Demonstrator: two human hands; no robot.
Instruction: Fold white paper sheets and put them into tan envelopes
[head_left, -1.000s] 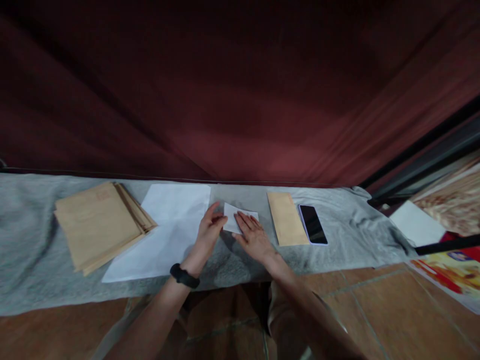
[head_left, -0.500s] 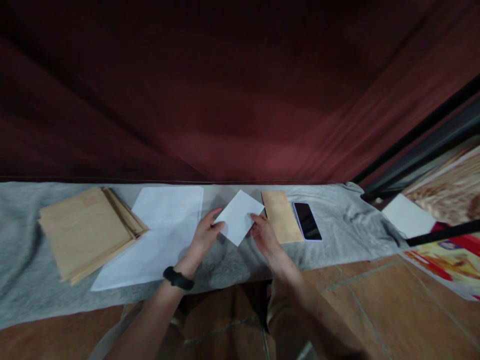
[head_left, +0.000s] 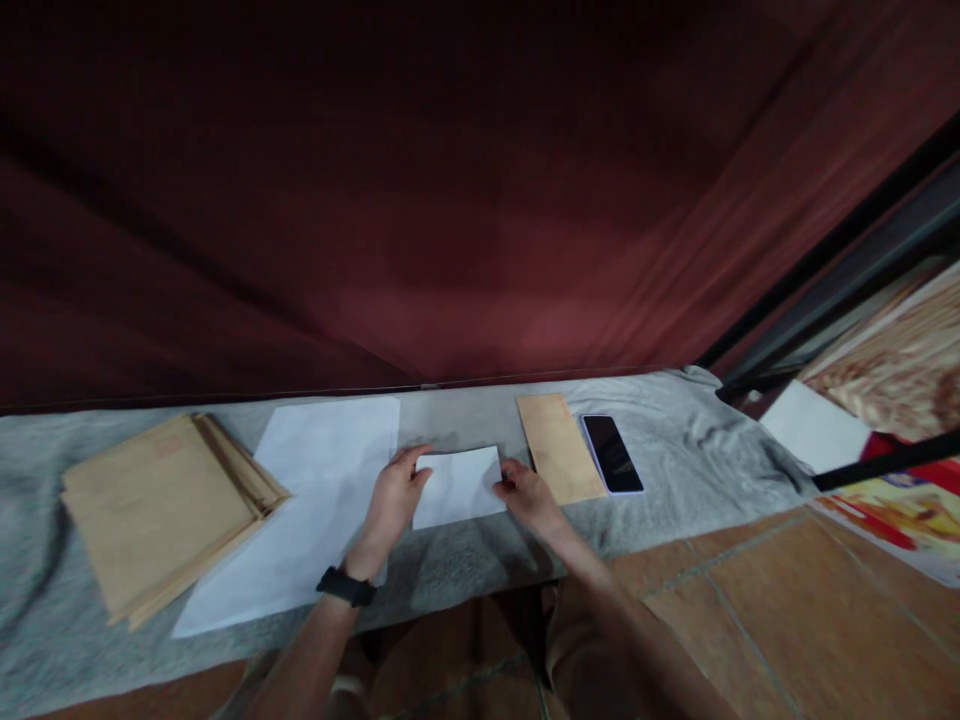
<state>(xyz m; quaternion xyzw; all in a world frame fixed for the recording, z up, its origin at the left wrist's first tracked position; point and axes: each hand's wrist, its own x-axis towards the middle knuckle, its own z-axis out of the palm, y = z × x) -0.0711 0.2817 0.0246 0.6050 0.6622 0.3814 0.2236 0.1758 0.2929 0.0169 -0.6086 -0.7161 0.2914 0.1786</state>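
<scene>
"Where is the small white paper point(head_left: 459, 488)?"

"Just left of the single brown envelope point(head_left: 562, 450), between the two hands. I can't tell whether it rests on the cloth or is raised a little."

"And the grip?"

"The left hand point(head_left: 397, 492) pinches its left edge, thumb in front. The right hand point(head_left: 529, 495) has thumb and fingers closed narrowly on its right edge, close beside that envelope but apparently not on it."

"How far along would you say things are?"

"The paper looks folded, I'd judge, being much smaller than the large white paper point(head_left: 330, 450) farther left of the envelope. How many layers it has, I can't see. It is outside the envelope, and whether the envelope contains anything is hidden. The large white paper lies spread out, so any folding there seems undone."

"What else is around?"

"Right of the envelope, just beside it, lies a phone point(head_left: 613, 455) with a dark screen. Far to its left, past the hands, a stack of brown envelopes point(head_left: 165, 510) partly covers the large white paper. Under the envelope runs a grey cloth point(head_left: 690, 440); beyond it hangs a dark red curtain point(head_left: 465, 220)."
</scene>
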